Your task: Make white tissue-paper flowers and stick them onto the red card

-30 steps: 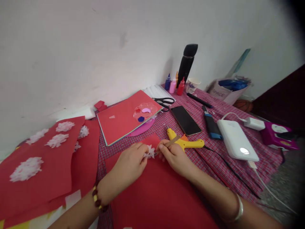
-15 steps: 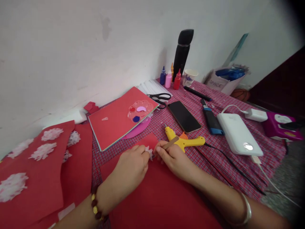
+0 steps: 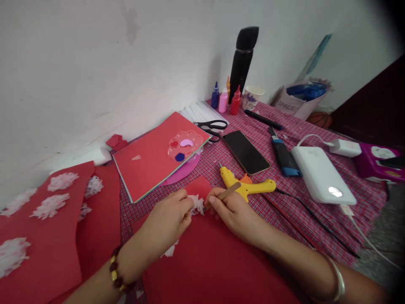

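Note:
A large red paper sheet (image 3: 221, 257) lies in front of me, with a white fringed paper flower (image 3: 198, 205) near its far corner. My left hand (image 3: 169, 215) is at the flower's left edge, fingers curled together; whatever they may pinch is hidden. On the flower's other side, my right hand (image 3: 232, 211) is closed round a flat wooden craft stick (image 3: 229, 191), which points up and right. The stick's lower end is hidden by the fingers. Another white paper piece (image 3: 171, 250) shows beside my left forearm. Just beyond my right hand rests a yellow glue gun (image 3: 249, 188).
Red sheets (image 3: 63, 245) with white flowers lie left. A paint palette (image 3: 182, 147) sits on stacked coloured paper (image 3: 148, 156). Scissors (image 3: 211, 125), a phone (image 3: 246, 152), a box cutter (image 3: 283, 156), a white power bank (image 3: 322, 175) and several paint bottles (image 3: 235, 101) stand or lie beyond.
My left hand has shifted slightly left, uncovering more of the flower and the white piece by my forearm. My right hand keeps the craft stick. The camera view has tilted a little.

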`<action>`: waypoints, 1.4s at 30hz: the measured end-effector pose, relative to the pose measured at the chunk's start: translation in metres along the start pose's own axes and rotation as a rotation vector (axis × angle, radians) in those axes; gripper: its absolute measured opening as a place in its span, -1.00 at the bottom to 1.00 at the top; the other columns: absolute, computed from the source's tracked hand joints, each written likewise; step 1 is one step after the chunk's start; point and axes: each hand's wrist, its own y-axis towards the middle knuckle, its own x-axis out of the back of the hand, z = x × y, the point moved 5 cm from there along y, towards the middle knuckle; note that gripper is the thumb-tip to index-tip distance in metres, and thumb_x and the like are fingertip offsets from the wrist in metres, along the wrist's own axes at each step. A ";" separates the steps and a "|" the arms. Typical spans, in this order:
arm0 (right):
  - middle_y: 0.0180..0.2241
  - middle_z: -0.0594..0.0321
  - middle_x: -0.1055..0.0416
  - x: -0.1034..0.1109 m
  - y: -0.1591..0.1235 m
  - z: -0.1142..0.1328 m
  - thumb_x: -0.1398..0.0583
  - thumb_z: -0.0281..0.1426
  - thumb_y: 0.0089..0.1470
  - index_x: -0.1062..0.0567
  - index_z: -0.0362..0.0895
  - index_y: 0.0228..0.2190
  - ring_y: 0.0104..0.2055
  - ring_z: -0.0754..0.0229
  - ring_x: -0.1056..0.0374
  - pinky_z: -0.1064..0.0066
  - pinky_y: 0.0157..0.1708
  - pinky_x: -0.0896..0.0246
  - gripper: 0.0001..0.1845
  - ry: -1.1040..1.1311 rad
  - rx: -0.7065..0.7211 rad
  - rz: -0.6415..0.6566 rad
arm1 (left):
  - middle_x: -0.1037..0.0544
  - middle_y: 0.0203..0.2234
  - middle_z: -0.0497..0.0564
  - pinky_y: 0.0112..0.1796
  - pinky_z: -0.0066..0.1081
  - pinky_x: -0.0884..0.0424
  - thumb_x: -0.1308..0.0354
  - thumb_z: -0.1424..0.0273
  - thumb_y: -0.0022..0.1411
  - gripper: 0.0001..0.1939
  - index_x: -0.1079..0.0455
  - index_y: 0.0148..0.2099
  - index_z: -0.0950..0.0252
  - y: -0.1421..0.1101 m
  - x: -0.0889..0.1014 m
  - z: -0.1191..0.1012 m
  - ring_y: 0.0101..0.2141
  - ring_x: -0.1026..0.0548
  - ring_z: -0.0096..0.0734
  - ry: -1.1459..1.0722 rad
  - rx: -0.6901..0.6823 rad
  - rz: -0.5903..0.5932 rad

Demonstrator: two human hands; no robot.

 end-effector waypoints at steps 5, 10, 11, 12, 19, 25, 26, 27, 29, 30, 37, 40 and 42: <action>-0.49 0.25 -0.29 0.000 -0.001 -0.003 0.07 -0.37 0.20 -0.38 -0.18 -0.44 -0.47 0.30 -0.20 0.46 -0.47 -0.12 -0.70 0.052 -0.021 0.001 | -0.25 -0.47 -0.09 -0.39 -0.46 -0.18 0.05 0.58 0.12 -0.84 -0.18 -0.48 0.29 -0.001 -0.005 0.012 -0.40 -0.26 -0.47 -0.110 0.007 0.001; -0.48 0.26 -0.30 -0.002 -0.001 -0.008 0.08 -0.33 0.21 -0.36 -0.17 -0.43 -0.49 0.32 -0.21 0.49 -0.52 -0.12 -0.68 0.207 -0.053 -0.009 | -0.25 -0.48 -0.10 -0.39 -0.47 -0.16 0.06 0.61 0.10 -0.83 -0.19 -0.49 0.30 0.000 -0.005 0.014 -0.41 -0.25 -0.49 -0.196 0.016 -0.004; -0.48 0.26 -0.30 -0.003 -0.001 -0.008 0.08 -0.32 0.22 -0.36 -0.17 -0.43 -0.50 0.32 -0.21 0.49 -0.52 -0.11 -0.69 0.222 -0.051 -0.004 | -0.25 -0.48 -0.10 -0.39 -0.47 -0.16 0.06 0.62 0.09 -0.83 -0.19 -0.49 0.30 0.000 -0.004 0.014 -0.41 -0.25 -0.49 -0.213 0.022 -0.005; -0.48 0.27 -0.30 -0.003 -0.001 -0.007 0.08 -0.32 0.22 -0.36 -0.16 -0.43 -0.49 0.33 -0.21 0.49 -0.51 -0.12 -0.69 0.221 -0.038 0.002 | -0.25 -0.48 -0.10 -0.40 -0.47 -0.16 0.06 0.62 0.09 -0.83 -0.19 -0.49 0.30 0.000 -0.003 0.015 -0.41 -0.25 -0.49 -0.230 0.026 -0.005; -0.47 0.28 -0.31 -0.005 -0.001 0.007 0.03 -0.40 0.20 -0.38 -0.16 -0.39 -0.42 0.32 -0.23 0.49 -0.40 -0.13 -0.77 0.026 0.104 0.002 | -0.26 -0.48 -0.09 -0.39 -0.47 -0.16 0.05 0.63 0.06 -0.85 -0.24 -0.46 0.30 0.001 -0.004 0.018 -0.41 -0.26 -0.49 -0.298 0.051 -0.024; -0.46 0.27 -0.32 -0.006 -0.001 0.010 0.05 -0.41 0.20 -0.37 -0.16 -0.39 -0.41 0.31 -0.24 0.48 -0.38 -0.13 -0.77 -0.078 0.133 0.003 | -0.26 -0.50 -0.09 -0.42 -0.48 -0.15 0.04 0.62 0.06 -0.84 -0.22 -0.50 0.31 0.001 -0.004 0.019 -0.43 -0.25 -0.49 -0.298 0.050 -0.037; -0.46 0.27 -0.32 -0.006 -0.001 0.011 0.05 -0.41 0.20 -0.37 -0.16 -0.39 -0.41 0.31 -0.24 0.48 -0.39 -0.13 -0.77 -0.094 0.137 0.009 | -0.26 -0.50 -0.09 -0.42 -0.48 -0.15 0.04 0.62 0.06 -0.83 -0.22 -0.50 0.31 0.001 -0.004 0.019 -0.44 -0.25 -0.49 -0.295 0.050 -0.036; -0.46 0.27 -0.32 -0.007 0.000 0.011 0.05 -0.42 0.20 -0.37 -0.16 -0.39 -0.41 0.31 -0.24 0.47 -0.39 -0.13 -0.77 -0.110 0.142 0.015 | -0.26 -0.51 -0.09 -0.42 -0.48 -0.15 0.04 0.62 0.06 -0.83 -0.21 -0.51 0.31 0.001 -0.004 0.019 -0.44 -0.25 -0.49 -0.290 0.046 -0.036; -0.46 0.27 -0.32 -0.008 0.000 0.011 0.05 -0.43 0.20 -0.36 -0.16 -0.39 -0.41 0.31 -0.24 0.47 -0.39 -0.13 -0.77 -0.139 0.155 0.027 | -0.26 -0.52 -0.09 -0.43 -0.48 -0.14 0.04 0.62 0.07 -0.82 -0.21 -0.52 0.31 0.001 -0.004 0.019 -0.45 -0.25 -0.49 -0.281 0.032 -0.038; -0.46 0.27 -0.32 -0.009 0.000 0.011 0.05 -0.43 0.20 -0.36 -0.16 -0.39 -0.41 0.31 -0.24 0.48 -0.38 -0.13 -0.78 -0.152 0.161 0.035 | -0.26 -0.52 -0.09 -0.43 -0.48 -0.14 0.04 0.61 0.08 -0.83 -0.22 -0.51 0.31 0.002 -0.004 0.019 -0.45 -0.25 -0.49 -0.281 0.023 -0.038; -0.42 0.26 -0.36 -0.015 -0.002 0.013 0.03 -0.44 0.19 -0.37 -0.14 -0.38 -0.36 0.29 -0.26 0.46 -0.33 -0.13 -0.79 -0.203 0.173 0.070 | -0.28 -0.51 -0.08 -0.39 -0.46 -0.17 0.04 0.61 0.09 -0.82 -0.25 -0.50 0.31 0.002 -0.008 0.024 -0.44 -0.27 -0.49 -0.302 0.003 -0.021; -0.46 0.27 -0.33 -0.014 -0.003 0.011 0.04 -0.41 0.19 -0.37 -0.15 -0.41 -0.41 0.29 -0.24 0.46 -0.38 -0.13 -0.77 -0.127 0.152 0.037 | -0.29 -0.50 -0.07 -0.38 -0.46 -0.19 0.04 0.60 0.12 -0.82 -0.27 -0.49 0.32 0.001 -0.008 0.023 -0.44 -0.28 -0.48 -0.303 -0.002 -0.022; -0.50 0.27 -0.30 -0.008 -0.004 0.007 0.06 -0.36 0.21 -0.36 -0.16 -0.42 -0.46 0.30 -0.23 0.47 -0.43 -0.14 -0.73 -0.001 0.098 -0.057 | -0.30 -0.49 -0.07 -0.38 -0.46 -0.20 0.05 0.60 0.12 -0.82 -0.29 -0.47 0.31 0.000 -0.006 0.022 -0.43 -0.28 -0.48 -0.300 -0.005 -0.034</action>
